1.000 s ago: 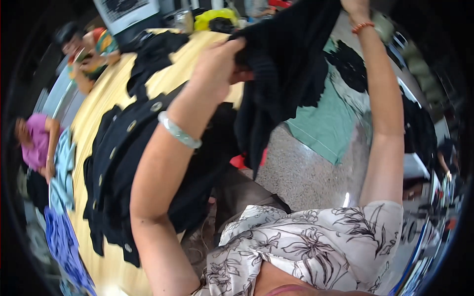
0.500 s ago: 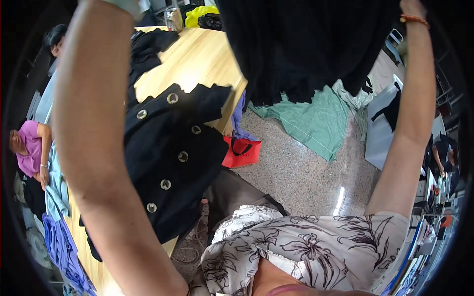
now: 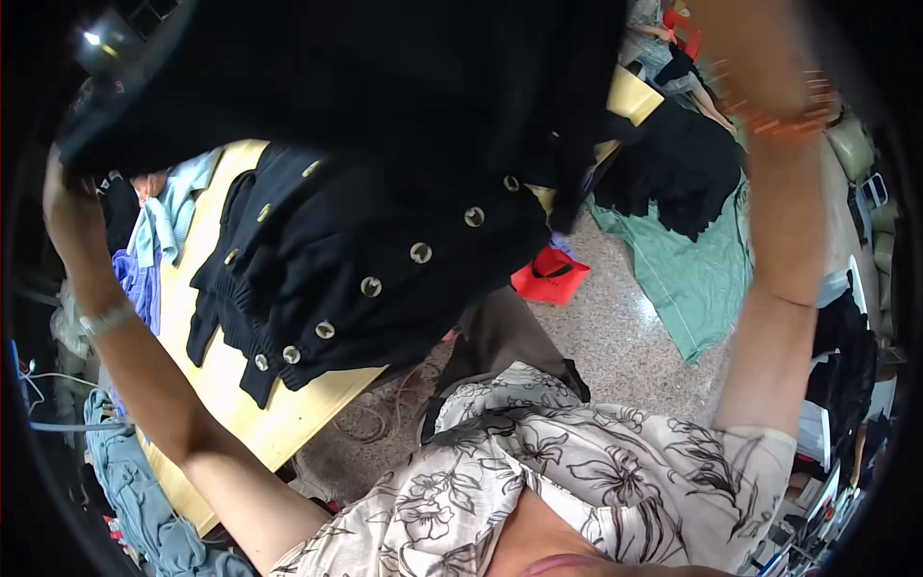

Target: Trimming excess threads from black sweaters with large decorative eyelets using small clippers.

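My left hand [image 3: 70,188] is at the far left, closed on the edge of a raised black garment [image 3: 365,67] that spans the upper middle; the cloth covers part of the fingers. Below it, a black knit garment [image 3: 385,308] with shiny round buttons and ribbed edges lies across the table. Where the raised cloth meets the buttoned piece, I cannot tell whether they are one garment. My right hand [image 3: 755,58] is up at the upper right, smeared by motion, its fingers not readable. Below and left of it, another black garment [image 3: 673,168] lies on a green cloth [image 3: 687,279].
The pale wooden table [image 3: 260,433] has blue-grey clothing [image 3: 144,490] and purple clothing [image 3: 139,284] along its left side. A red bag [image 3: 550,277] stands by the table on the speckled floor [image 3: 615,337]. Another person [image 3: 663,53] is at the far upper right.
The black garment held up between both hands now lies on the green cloth. My left hand has swung out to the far left with black cloth; my right hand has moved slightly left.
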`<action>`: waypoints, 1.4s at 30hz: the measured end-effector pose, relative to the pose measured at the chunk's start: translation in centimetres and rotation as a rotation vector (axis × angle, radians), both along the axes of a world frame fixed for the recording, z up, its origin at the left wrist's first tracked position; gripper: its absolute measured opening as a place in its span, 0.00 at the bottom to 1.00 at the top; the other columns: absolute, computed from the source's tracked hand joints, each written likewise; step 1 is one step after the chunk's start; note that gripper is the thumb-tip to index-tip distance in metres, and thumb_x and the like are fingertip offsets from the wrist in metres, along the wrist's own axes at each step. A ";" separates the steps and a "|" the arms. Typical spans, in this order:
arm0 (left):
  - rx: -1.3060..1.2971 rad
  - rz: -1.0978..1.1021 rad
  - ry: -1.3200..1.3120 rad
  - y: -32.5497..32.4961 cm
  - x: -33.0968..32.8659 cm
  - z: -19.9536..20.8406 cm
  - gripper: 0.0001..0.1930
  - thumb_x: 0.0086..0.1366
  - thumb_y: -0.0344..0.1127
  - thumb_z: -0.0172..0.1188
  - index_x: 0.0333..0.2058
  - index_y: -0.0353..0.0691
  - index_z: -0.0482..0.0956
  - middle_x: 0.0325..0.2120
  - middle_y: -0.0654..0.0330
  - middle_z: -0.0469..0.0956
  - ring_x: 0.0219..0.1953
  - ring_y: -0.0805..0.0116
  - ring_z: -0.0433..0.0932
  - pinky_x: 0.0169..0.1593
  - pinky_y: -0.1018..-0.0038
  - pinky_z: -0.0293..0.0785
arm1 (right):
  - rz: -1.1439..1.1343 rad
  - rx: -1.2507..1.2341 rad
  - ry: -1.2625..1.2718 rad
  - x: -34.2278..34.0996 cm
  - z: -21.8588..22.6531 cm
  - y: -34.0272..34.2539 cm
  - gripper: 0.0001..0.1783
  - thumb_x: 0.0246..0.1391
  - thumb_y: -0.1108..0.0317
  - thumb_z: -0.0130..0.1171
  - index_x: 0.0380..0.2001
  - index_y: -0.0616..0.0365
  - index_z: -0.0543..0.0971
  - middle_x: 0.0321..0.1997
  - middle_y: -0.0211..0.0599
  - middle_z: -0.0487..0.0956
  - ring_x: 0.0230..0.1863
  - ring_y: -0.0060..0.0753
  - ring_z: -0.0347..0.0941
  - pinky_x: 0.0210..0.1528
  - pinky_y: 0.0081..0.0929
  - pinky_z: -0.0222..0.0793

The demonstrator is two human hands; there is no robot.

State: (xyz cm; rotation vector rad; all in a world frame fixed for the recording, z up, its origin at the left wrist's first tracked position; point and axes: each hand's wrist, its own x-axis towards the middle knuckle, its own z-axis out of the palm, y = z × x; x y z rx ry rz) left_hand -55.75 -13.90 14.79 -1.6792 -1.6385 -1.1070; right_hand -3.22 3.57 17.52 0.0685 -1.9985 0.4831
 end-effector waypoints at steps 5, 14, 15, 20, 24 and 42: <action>-0.210 -0.106 -0.403 -5.8 12.4 -13.8 0.29 0.63 0.28 0.55 0.64 0.33 0.70 0.62 0.51 0.72 0.61 0.63 0.72 0.67 0.66 0.62 | -0.067 -0.036 -0.463 -8.8 -14.3 -5.0 0.22 0.51 0.47 0.69 0.26 0.56 0.79 0.24 0.44 0.82 0.34 0.50 0.83 0.36 0.44 0.78; -0.528 -0.576 -0.633 -8.8 26.6 -18.8 0.18 0.50 0.21 0.73 0.43 0.32 0.83 0.31 0.56 0.82 0.32 0.65 0.81 0.37 0.74 0.74 | 0.162 -0.188 -0.598 -6.1 -20.7 -10.0 0.16 0.46 0.61 0.72 0.36 0.53 0.79 0.30 0.34 0.79 0.29 0.43 0.80 0.28 0.36 0.73; -0.492 -0.568 -0.684 -8.7 26.9 -18.6 0.13 0.54 0.20 0.69 0.40 0.32 0.84 0.28 0.57 0.82 0.28 0.67 0.79 0.33 0.75 0.72 | 0.097 -0.178 -0.601 -5.4 -21.3 -9.8 0.16 0.45 0.61 0.73 0.36 0.52 0.79 0.31 0.33 0.79 0.29 0.42 0.80 0.27 0.35 0.73; -0.436 -0.715 -0.993 -9.5 27.6 -18.5 0.05 0.67 0.23 0.57 0.36 0.29 0.81 0.22 0.57 0.79 0.20 0.73 0.75 0.26 0.78 0.69 | -0.422 -0.232 -0.484 -1.8 -25.6 -8.8 0.16 0.38 0.77 0.67 0.34 0.50 0.78 0.39 0.35 0.77 0.32 0.44 0.79 0.30 0.36 0.75; -0.307 -0.634 -0.805 -9.9 27.5 -17.4 0.04 0.66 0.23 0.57 0.37 0.30 0.79 0.23 0.55 0.78 0.24 0.71 0.75 0.30 0.77 0.72 | -0.633 -0.421 -0.375 1.2 -29.5 -5.9 0.14 0.43 0.75 0.66 0.35 0.52 0.76 0.31 0.36 0.79 0.31 0.47 0.80 0.31 0.38 0.74; -0.182 -0.313 -0.303 -8.6 30.6 -17.1 0.23 0.45 0.17 0.53 0.43 0.30 0.81 0.35 0.48 0.78 0.37 0.54 0.78 0.44 0.68 0.75 | -0.719 -0.191 -0.243 2.3 -26.8 -6.2 0.17 0.41 0.78 0.68 0.38 0.52 0.80 0.33 0.37 0.80 0.31 0.43 0.81 0.32 0.32 0.75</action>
